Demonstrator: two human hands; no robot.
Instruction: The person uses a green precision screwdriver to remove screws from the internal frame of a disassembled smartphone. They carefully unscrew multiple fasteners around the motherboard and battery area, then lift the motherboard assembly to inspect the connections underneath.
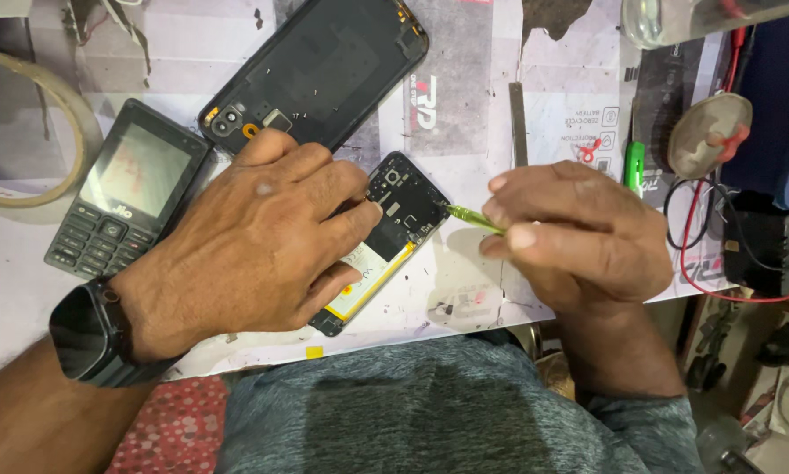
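An opened smartphone (392, 219) lies on the paper-covered bench with its board and white battery showing. My left hand (254, 241) presses down on it and covers most of its left half. My right hand (570, 233) pinches a thin green-handled tool (470, 219), and the tool's tip touches the phone's upper right edge. A black watch (82, 333) sits on my left wrist.
A removed black back cover (324, 70) lies above the phone. A black keypad phone (122, 202) rests at the left, beside a roll of tape (69, 110). A metal ruler (518, 123), a green marker (634, 165), a round speaker (709, 132) and red and black wires (688, 254) crowd the right side.
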